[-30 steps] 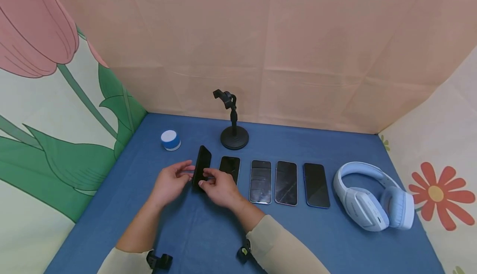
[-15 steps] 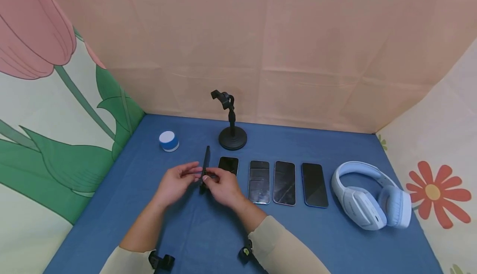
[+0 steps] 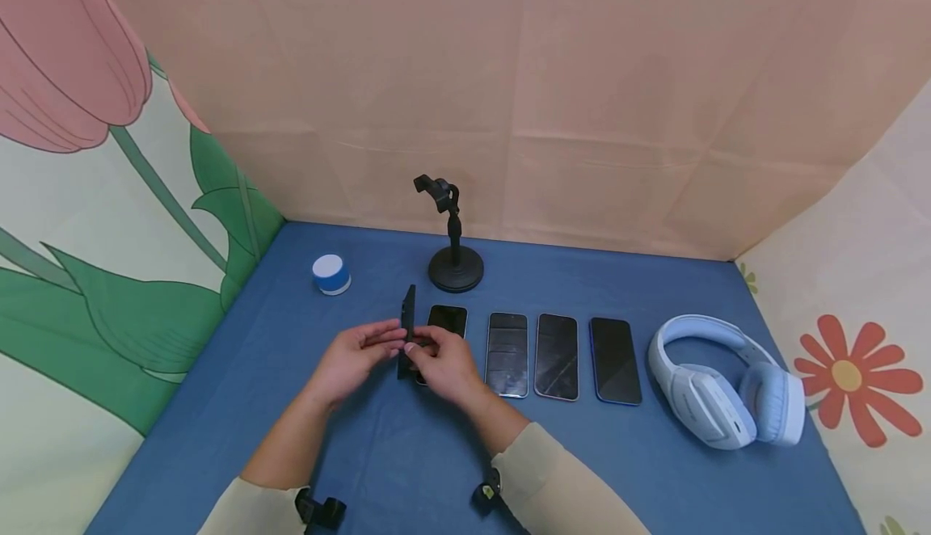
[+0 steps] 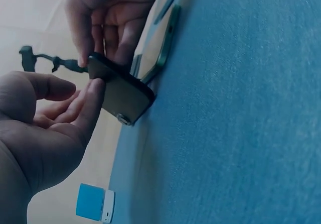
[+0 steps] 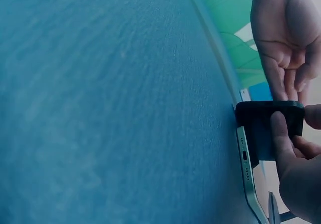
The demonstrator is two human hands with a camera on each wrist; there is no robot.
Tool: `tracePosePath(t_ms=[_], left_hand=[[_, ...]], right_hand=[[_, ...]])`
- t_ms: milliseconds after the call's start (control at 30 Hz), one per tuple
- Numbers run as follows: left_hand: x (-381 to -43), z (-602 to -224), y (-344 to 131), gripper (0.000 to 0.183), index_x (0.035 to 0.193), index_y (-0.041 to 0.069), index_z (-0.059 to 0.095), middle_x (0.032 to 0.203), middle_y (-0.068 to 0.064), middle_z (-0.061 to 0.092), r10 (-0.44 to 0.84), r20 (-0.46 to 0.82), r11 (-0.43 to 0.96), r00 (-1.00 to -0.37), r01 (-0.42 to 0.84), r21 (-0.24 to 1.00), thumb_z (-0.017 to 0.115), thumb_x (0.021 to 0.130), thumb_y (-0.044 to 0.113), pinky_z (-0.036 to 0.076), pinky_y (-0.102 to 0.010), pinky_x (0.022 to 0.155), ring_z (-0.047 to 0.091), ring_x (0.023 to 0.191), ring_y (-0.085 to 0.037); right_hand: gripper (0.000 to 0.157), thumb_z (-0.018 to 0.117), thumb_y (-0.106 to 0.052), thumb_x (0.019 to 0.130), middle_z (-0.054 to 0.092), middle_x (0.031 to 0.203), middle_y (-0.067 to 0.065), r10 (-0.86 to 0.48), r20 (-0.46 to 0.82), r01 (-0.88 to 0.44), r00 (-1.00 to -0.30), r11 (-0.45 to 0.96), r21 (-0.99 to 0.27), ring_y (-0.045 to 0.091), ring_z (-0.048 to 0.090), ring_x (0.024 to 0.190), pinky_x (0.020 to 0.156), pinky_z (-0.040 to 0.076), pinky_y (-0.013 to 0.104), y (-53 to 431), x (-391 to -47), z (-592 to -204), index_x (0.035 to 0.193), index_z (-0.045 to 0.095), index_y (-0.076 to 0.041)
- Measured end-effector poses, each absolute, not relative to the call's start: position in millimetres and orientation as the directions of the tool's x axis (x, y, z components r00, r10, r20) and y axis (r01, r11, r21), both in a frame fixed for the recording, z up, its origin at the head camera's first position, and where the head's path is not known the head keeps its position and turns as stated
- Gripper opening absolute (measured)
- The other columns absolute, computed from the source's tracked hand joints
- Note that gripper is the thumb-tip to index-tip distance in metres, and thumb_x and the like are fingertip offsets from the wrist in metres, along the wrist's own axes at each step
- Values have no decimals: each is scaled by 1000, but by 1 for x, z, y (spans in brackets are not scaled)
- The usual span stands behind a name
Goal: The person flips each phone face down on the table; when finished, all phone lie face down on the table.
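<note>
A black smartphone (image 3: 408,313) stands on its long edge at the cloth, seen almost edge-on in the head view. My right hand (image 3: 445,365) grips it; in the right wrist view the thumb (image 5: 281,133) presses its dark face. On the other side, my left hand (image 3: 356,361) touches the phone's back with nearly straight fingers (image 4: 90,101), its thumb apart from it. The camera bump of the held phone (image 4: 123,96) shows in the left wrist view. Just right of it lies another phone (image 3: 447,319), partly hidden by my right hand.
Three more phones, a silver-edged one (image 3: 507,353), a middle one (image 3: 557,357) and a blue-edged one (image 3: 616,361), lie in a row. Light blue headphones (image 3: 727,389) lie at right. A black stand (image 3: 456,268) and a blue-and-white round container (image 3: 331,275) stand behind.
The held phone has turned from showing a broad face to nearly edge-on and moved slightly right, close to the neighbouring phone. Both hands have shifted right with it.
</note>
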State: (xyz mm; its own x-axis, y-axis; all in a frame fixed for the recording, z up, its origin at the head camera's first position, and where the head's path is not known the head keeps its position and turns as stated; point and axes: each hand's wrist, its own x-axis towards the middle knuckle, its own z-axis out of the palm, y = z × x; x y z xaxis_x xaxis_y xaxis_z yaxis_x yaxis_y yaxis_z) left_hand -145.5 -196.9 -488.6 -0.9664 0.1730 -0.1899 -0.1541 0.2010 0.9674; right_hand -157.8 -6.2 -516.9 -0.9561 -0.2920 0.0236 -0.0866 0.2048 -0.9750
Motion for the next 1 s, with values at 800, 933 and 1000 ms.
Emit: tracePosePath(t_ms=[800, 933, 1000], left_hand=[[-147, -502, -201, 57, 155, -10, 36, 152, -26, 50, 184, -277, 331, -943, -206, 921, 54, 104, 6, 41, -52, 116, 47, 143, -36], [-147, -501, -202, 57, 155, -10, 36, 153, -26, 49, 194, -278, 326, -941, -206, 923, 55, 104, 8, 40, -52, 117, 45, 144, -36], [-146, -500, -202, 57, 155, -10, 36, 153, -26, 48, 198, -279, 326, -940, -205, 923, 55, 104, 8, 40, -52, 117, 45, 145, -36]], right_hand=[[32, 68, -8, 99, 70, 104, 12, -266, -47, 26, -963, 81, -996, 23, 74, 80, 70, 64, 34, 0, -156, -525, 127, 65, 8], [33, 69, -9, 100, 70, 105, 12, -264, -58, 38, -963, 80, -996, 24, 74, 81, 70, 64, 33, -1, -156, -524, 128, 66, 7], [33, 69, -11, 100, 70, 104, 11, -263, -60, 40, -963, 80, -996, 25, 75, 82, 71, 64, 34, -2, -156, -524, 128, 66, 6]])
